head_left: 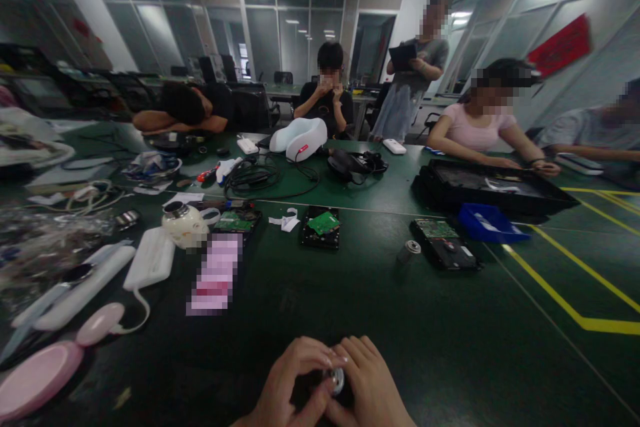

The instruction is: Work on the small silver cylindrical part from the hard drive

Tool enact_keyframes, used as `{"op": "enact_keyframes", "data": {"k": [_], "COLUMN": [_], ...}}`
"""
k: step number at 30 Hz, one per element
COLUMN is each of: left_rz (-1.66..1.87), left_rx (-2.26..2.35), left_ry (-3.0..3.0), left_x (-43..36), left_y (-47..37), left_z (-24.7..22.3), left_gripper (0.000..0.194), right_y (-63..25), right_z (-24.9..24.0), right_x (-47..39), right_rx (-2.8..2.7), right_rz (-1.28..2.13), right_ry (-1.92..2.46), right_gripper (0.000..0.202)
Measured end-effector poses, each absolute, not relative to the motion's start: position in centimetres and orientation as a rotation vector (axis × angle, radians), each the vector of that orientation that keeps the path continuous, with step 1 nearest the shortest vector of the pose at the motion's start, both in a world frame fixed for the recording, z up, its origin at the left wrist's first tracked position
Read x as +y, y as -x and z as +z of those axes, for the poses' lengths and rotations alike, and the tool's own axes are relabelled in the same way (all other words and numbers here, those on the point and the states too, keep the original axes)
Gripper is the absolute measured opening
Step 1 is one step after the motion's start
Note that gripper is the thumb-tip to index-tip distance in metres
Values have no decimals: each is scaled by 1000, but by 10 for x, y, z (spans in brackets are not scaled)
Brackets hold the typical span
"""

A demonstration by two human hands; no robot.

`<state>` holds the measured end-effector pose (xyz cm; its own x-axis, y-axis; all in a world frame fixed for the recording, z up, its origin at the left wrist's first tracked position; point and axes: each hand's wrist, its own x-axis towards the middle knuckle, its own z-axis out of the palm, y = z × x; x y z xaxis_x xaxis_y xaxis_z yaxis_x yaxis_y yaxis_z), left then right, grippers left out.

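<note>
While the bare left hand [297, 380] and bare right hand [367, 380] meet at the near edge of the dark green tabletop [280, 307], their grips close together on a small round silver metal part [336, 380]. Well beyond them, a short silver metal cylinder [411, 250] stands near a black hard drive with a green circuit board [447, 245].

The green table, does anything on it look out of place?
The green circuit board on the middle black drive sits askew to its edges, as if loose. Curled white paper scraps lie beside it. I see no spill.
</note>
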<state>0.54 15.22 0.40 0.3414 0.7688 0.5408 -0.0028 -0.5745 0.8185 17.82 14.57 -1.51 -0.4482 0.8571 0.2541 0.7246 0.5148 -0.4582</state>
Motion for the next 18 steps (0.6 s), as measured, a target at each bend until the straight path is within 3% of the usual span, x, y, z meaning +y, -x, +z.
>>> {"op": "enact_keyframes", "data": {"k": [3, 8, 18], "left_rz": [1319, 1333, 1304], "left_rx": [667, 656, 703], "left_ry": [-1842, -1789, -1788], "left_x": [152, 153, 146], "left_y": [-6, -8, -7], "left_z": [3, 5, 6], "left_gripper": [30, 26, 28], "right_y": [-179, -175, -174], "right_z": [-14, -6, 0], "right_x": [145, 147, 145], "right_rx": [-2291, -2305, -2330], "right_rz": [409, 451, 492], "right_ry": [1306, 1331, 1357], "right_gripper": [30, 14, 15]}}
